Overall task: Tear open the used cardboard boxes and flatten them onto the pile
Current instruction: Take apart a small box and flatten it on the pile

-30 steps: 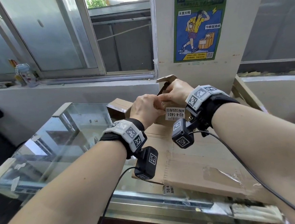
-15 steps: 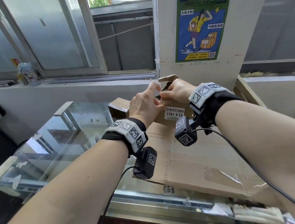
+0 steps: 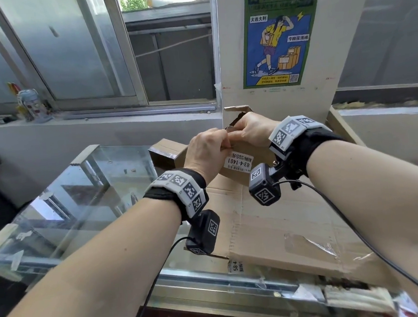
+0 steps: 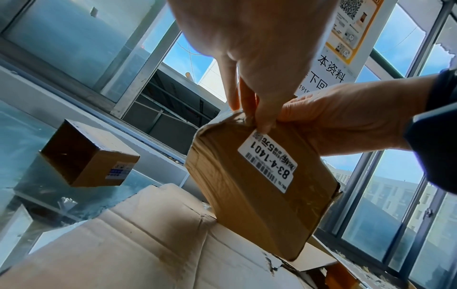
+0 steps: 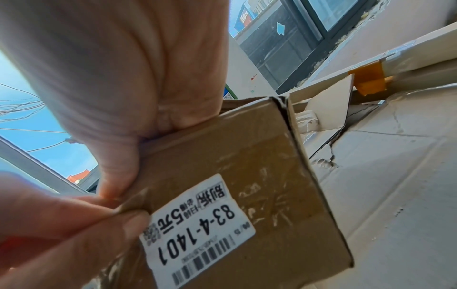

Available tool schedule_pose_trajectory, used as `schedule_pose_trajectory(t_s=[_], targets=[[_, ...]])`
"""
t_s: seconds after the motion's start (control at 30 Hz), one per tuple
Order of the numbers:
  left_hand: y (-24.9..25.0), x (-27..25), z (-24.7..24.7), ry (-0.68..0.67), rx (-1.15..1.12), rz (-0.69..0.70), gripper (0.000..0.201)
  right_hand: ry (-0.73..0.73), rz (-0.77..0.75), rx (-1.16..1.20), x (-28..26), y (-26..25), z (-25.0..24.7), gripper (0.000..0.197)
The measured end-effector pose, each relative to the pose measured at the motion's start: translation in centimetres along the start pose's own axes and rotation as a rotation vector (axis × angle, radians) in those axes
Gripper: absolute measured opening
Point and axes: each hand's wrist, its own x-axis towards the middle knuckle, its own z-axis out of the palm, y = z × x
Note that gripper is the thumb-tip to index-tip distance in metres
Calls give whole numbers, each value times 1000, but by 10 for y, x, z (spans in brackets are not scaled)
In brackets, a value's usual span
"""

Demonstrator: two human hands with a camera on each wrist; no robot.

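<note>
Fingers of my left hand pinching a loose end of tape at the top edge of the small taped box, thumb and forefinger closed tight on it, nothing slack. My right hand is curled round the far top corner of that same box, thumb on the near face, steadying it. The box stands tilted on its lower edge on the pile of flattened cardboard, white label reading 83-4-1401 facing me, brown tape wrapped shiny over the whole face.

To my eye the job here is getting that tape strip started. I'd pull it low and along the seam, not straight up, so it peels in one run instead of snapping; the right hand needs to hold hard against the pull or the box just swings. One flap at the top already stands open behind my knuckles, so that end may give first.

Outward now: the pile lies on a glass-topped bench, reflections all over it. A second small box, open-ended, sits on the glass to the left, well apart from mine. Behind, a sliding window with a can on the sill, and a tall upright cardboard sheet bearing a blue and green poster
</note>
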Motion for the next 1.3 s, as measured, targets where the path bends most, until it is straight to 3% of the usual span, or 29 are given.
schedule_pose_trajectory(t_s=[0.3, 0.5, 0.73, 0.87, 1.03, 1.2, 1.3], targets=[[7, -11, -5, 55, -96, 50, 13, 127, -34, -56, 5, 6, 6, 27], [9, -13, -10, -127, -154, -9, 5, 168, -31, -43, 4, 10, 8, 30], [12, -8, -14, -260, -79, -15, 40, 139, -41, 27, -1, 9, 10, 29], [12, -5, -14, -218, 86, 99, 43, 180, -58, 76, -7, 3, 7, 21], [9, -1, -9, -183, 115, 150, 5, 34, 29, 52, -13, -4, -3, 31], [-2, 1, -6, -144, 127, 89, 7, -118, 79, -83, -16, 2, -7, 30], [2, 0, -5, -92, 200, 195, 7, -160, 117, -39, -17, 7, -6, 31]])
